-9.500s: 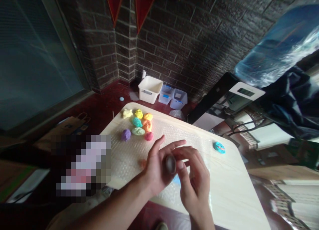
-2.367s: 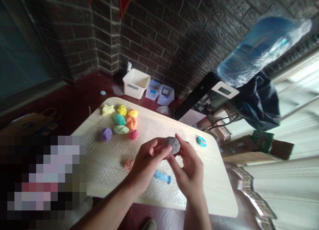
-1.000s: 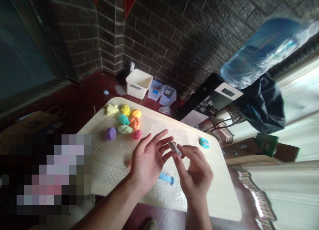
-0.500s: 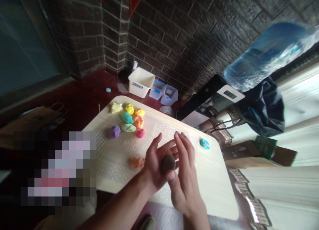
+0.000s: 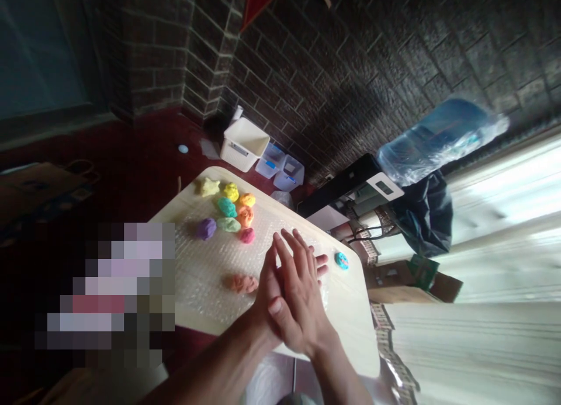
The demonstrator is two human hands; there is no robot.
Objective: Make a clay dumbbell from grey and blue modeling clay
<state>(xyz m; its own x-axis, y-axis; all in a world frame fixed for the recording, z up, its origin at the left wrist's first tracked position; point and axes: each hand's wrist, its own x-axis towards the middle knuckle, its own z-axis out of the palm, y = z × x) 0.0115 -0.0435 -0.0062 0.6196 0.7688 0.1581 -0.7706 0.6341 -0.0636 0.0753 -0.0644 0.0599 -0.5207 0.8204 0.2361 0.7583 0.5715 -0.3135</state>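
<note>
Head view, right hand [image 5: 301, 288] flat over left hand [image 5: 267, 282], can't tell grip, brown lump [image 5: 244, 284], long axis running sideways

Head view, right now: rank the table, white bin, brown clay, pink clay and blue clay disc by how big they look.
1. Table
2. White bin
3. Brown clay
Pink clay and blue clay disc look too alike to rank.

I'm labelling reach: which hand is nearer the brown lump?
Left. The left hand appears just right of the brown lump; the right hand lies over the left, farther off.
</note>
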